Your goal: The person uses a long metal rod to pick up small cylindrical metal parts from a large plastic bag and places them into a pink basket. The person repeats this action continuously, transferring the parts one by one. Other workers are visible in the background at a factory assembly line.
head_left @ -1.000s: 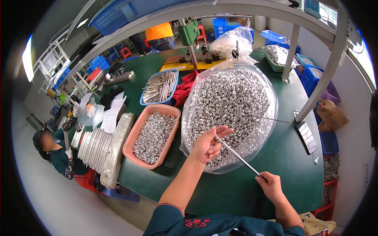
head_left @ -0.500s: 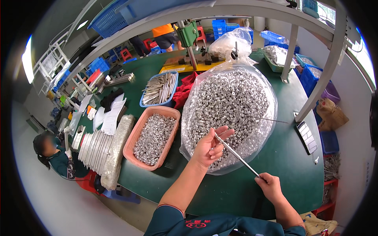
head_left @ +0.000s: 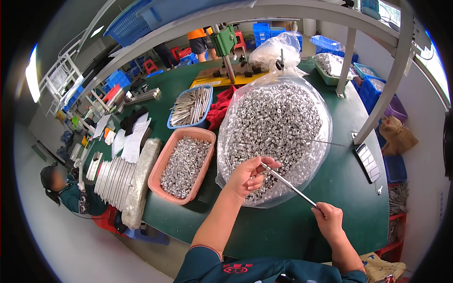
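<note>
A thin silvery metal rod (head_left: 293,188) slants over the near edge of a clear plastic bag (head_left: 327,153) full of small metal rings (head_left: 273,118). My right hand (head_left: 329,220) is closed around its lower end. At the upper end, the fingers of my left hand (head_left: 247,178) are bent and pinch the tip. Whether a small ring also sits between those fingers is too small to tell. Across the bag's right side lies a thin dark wire or needle (head_left: 325,141).
Left of the bag stand a pink basket (head_left: 155,185) of small metal parts and a blue basket (head_left: 171,123) of rods. Stacked tubes (head_left: 114,181) lie further left, near a seated person (head_left: 71,191). A phone (head_left: 367,162) rests right, below a white frame post (head_left: 384,94).
My left fingers have curled in around the rod's tip, where they were more stretched out before. My right hand has shifted slightly right and up with the rod.
</note>
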Demonstrator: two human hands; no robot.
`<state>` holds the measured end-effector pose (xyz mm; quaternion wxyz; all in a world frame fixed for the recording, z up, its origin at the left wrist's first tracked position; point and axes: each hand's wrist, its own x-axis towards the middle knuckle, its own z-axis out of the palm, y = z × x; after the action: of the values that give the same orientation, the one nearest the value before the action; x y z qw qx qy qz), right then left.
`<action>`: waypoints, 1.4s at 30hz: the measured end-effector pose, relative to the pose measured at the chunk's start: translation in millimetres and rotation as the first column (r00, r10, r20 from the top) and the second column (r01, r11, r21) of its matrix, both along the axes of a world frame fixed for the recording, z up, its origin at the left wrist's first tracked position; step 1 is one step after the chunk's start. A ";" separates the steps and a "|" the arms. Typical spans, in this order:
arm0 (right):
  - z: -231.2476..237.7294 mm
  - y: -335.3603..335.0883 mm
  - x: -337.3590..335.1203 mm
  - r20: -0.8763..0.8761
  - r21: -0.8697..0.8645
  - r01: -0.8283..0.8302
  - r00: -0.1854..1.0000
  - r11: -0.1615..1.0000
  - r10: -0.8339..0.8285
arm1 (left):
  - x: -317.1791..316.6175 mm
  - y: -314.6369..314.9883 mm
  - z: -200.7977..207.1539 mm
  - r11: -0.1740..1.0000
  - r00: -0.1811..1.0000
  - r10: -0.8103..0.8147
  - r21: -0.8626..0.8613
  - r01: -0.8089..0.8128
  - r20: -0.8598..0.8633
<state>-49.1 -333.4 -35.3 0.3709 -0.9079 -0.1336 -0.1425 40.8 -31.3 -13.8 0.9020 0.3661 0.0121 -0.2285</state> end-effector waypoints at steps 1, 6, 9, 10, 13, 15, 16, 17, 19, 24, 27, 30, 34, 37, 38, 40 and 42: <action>-0.5 -0.1 -0.3 0.003 -0.016 -0.005 1.000 1.000 0.005 | 1.7 3.4 -0.6 0.999 1.000 -0.029 -0.029 0.028 -0.005; 2.4 0.5 -1.8 0.018 -0.061 -0.014 1.000 0.998 0.015 | -0.1 2.5 0.1 0.965 0.999 0.028 0.259 -0.037 0.039; 2.5 -0.8 -1.5 0.050 -0.112 -0.003 0.999 0.994 0.009 | -2.3 -1.3 4.4 0.904 0.995 0.044 0.420 -0.079 0.093; 3.2 -1.0 -1.3 0.063 -0.132 -0.005 0.998 0.991 0.014 | -3.2 -0.2 9.3 0.904 0.995 0.026 0.422 -0.064 0.097; 4.0 -1.8 -2.2 -0.046 -0.081 -0.040 0.998 0.996 0.036 | -1.8 9.7 14.3 0.948 0.991 -0.085 0.313 0.048 0.106; 0.7 -2.2 -4.9 -0.304 0.114 -0.063 0.948 0.991 0.095 | -0.7 11.1 13.2 0.965 0.989 -0.104 0.252 0.075 0.104; 1.7 -1.1 -4.4 -0.340 0.120 -0.062 0.935 0.991 0.100 | -0.7 9.6 11.8 0.967 0.993 -0.075 0.249 0.049 0.096; 3.3 0.9 -3.7 -0.374 0.126 -0.061 0.921 0.990 0.105 | -0.9 8.2 10.9 0.969 0.995 -0.045 0.246 0.023 0.087; 4.7 2.3 -2.9 -0.416 0.148 -0.049 0.903 0.988 0.107 | -2.1 5.0 13.9 0.987 0.998 -0.023 0.158 0.014 0.054; 2.6 1.2 -2.3 -0.436 0.243 0.002 0.893 0.970 0.108 | -3.8 2.2 17.2 0.998 0.998 0.016 0.053 -0.019 0.053; 3.5 2.0 -2.2 -0.427 0.257 -0.006 0.896 0.966 0.119 | 0.7 4.9 4.5 0.998 0.996 0.055 -0.024 -0.054 0.063; 3.5 3.5 -2.3 -0.435 0.239 -0.029 0.891 0.970 0.134 | 1.1 4.4 2.4 0.997 0.997 0.052 -0.058 -0.049 0.049; 1.3 4.4 -4.3 -0.448 0.199 -0.028 0.886 0.980 0.116 | -1.8 -2.5 8.5 0.997 0.999 0.039 -0.063 -0.037 0.031; 2.1 5.2 -5.0 -0.445 0.182 -0.029 0.889 0.983 0.108 | -2.4 -2.5 8.9 0.997 0.998 0.064 -0.048 -0.063 0.023; 2.3 5.2 -5.1 -0.443 0.179 -0.028 0.890 0.983 0.106 | -2.2 -2.7 8.3 0.997 0.997 0.071 -0.044 -0.070 0.019; 3.0 5.7 -5.2 -0.443 0.176 -0.025 0.891 0.984 0.102 | -2.7 -5.1 8.6 0.994 0.994 0.106 -0.015 -0.106 0.013; 3.9 6.6 -4.9 -0.447 0.177 -0.020 0.889 0.984 0.099 | -3.9 -5.8 9.9 0.992 0.992 0.126 0.007 -0.126 0.022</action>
<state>-54.0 -326.8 -31.4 0.4712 -0.8769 -0.0588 0.0743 36.8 -37.2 -3.9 0.9131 0.3710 0.0263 -0.1670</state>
